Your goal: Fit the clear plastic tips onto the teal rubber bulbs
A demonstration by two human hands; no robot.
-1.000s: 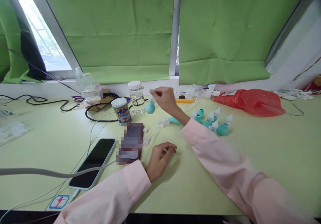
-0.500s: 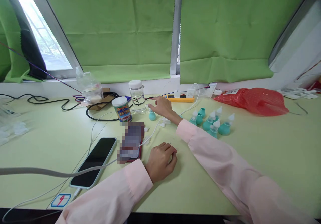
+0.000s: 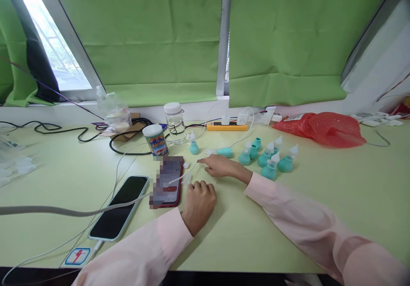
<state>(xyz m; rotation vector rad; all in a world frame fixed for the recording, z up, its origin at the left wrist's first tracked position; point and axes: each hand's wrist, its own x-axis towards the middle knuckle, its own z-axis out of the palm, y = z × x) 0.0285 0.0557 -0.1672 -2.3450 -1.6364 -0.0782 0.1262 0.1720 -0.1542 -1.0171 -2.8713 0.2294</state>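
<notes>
My right hand [image 3: 221, 165] reaches low over the table, index finger stretched out beside a white cable [image 3: 192, 166]. It holds nothing that I can see. Just behind it lies a teal bulb-like piece [image 3: 225, 152] on its side. My left hand [image 3: 200, 205] rests on the table as a loose fist, with nothing visible in it. Farther back stands a teal squeeze bulb with a clear tip [image 3: 194, 145]. Right of my right hand are several more teal bulbs [image 3: 269, 170], most with clear tips. Small clear and white pieces [image 3: 186, 178] lie near the red-edged phone [image 3: 173, 183].
A large phone [image 3: 120, 207] lies on the left, with cables crossing it. Behind stand a printed canister [image 3: 156, 140] and a clear white-lidded bottle [image 3: 174, 124]. An orange power strip [image 3: 226, 126] and a red plastic bag [image 3: 323, 130] lie along the back.
My right hand has come back from beside the standing squeeze bulb, down and to the right, uncovering it and the lying teal piece. My left hand has shifted slightly left and turned knuckles up.
</notes>
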